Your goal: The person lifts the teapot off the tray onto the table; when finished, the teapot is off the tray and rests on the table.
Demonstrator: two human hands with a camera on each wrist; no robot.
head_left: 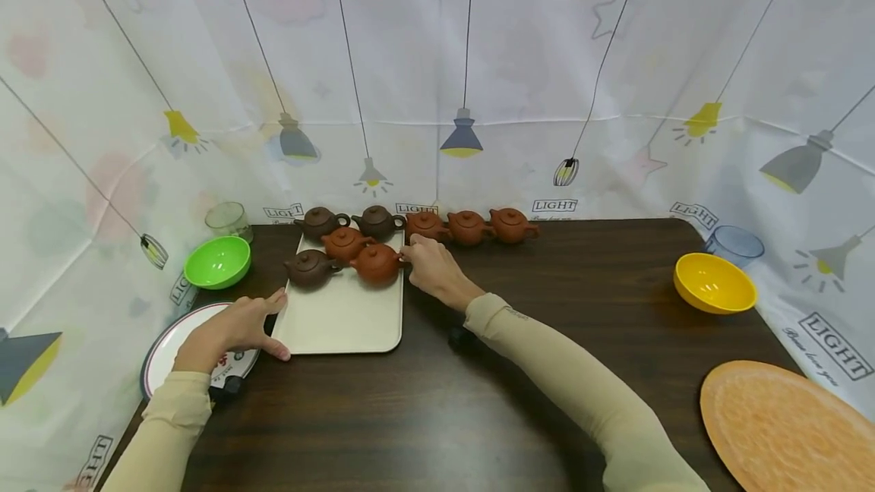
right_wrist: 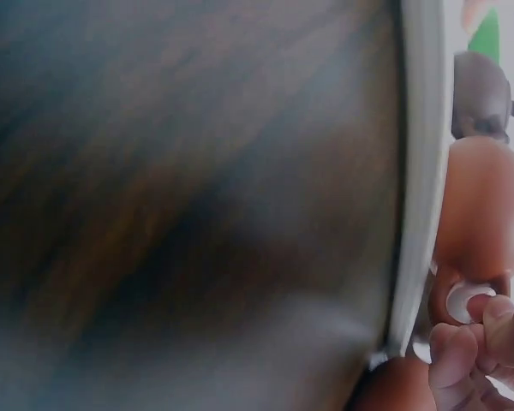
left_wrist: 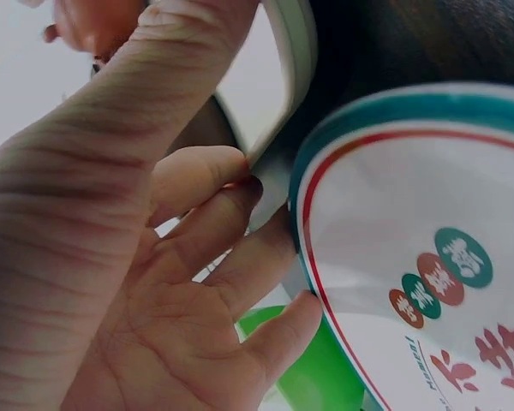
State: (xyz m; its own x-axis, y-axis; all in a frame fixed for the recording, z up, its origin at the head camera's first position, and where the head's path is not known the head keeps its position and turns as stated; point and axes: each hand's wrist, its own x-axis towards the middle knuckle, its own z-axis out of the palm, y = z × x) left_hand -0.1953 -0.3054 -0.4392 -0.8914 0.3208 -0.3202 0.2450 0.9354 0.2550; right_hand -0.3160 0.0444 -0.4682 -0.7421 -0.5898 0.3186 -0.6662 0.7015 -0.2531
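Note:
A cream tray carries several small teapots, dark brown and reddish. On its right side sits a reddish-brown teapot, its handle pinched between the thumb and fingers of my right hand. The right wrist view shows that handle close up, at the fingertips. Beside it on the tray are another reddish teapot and a dark brown teapot. My left hand touches the tray's left edge, fingers fairly straight and thumb spread near the front corner. In the left wrist view the fingers meet the tray rim.
Three reddish teapots stand in a row right of the tray. A patterned plate lies under my left wrist, near a green bowl and a clear glass. Far right are a yellow bowl, blue glass and round orange board.

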